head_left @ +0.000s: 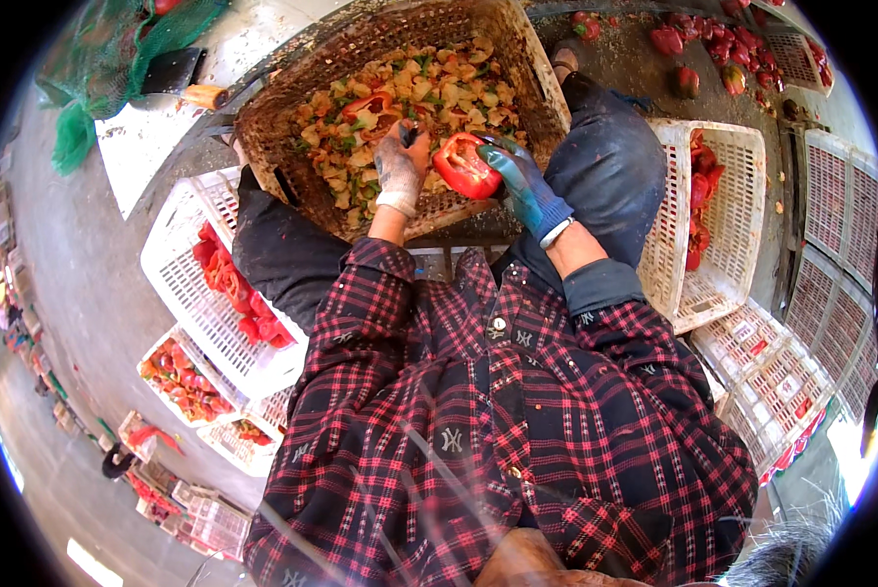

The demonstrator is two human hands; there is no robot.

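1. Nearest the camera is the person's own red and black plaid shirt [498,430], filling the lower middle of the view; both forearms run up from it toward the work, with dark trousers [605,166] on the spread knees to either side
2. The left hand [400,166], in a worn pale glove, is curled closed, apparently round a small dark tool whose tip I cannot make out; it sits just beside the red pepper [465,164], on its left
3. The right hand [517,181], in a blue-green glove, is wrapped round the red pepper from the right, holding it steady with the open cut side turned toward the other hand, which looks like the reason for that grip
4. The pepper is held in the air between the knees, directly over the near rim of the brown crate [263,127], so that whatever falls from it would land inside
5. That crate is heaped with pale cores, seeds and green stem scraps [410,98], with a few red bits among them
6. To the person's left a white crate [180,284] holds red pepper pieces; to the right another white basket [728,157] holds more, both within arm's reach
7. Farther off lie whole peppers on the floor [713,44], stacked empty white crates [801,362], and a green net sack [96,68]; nothing stands between the hands and the crates
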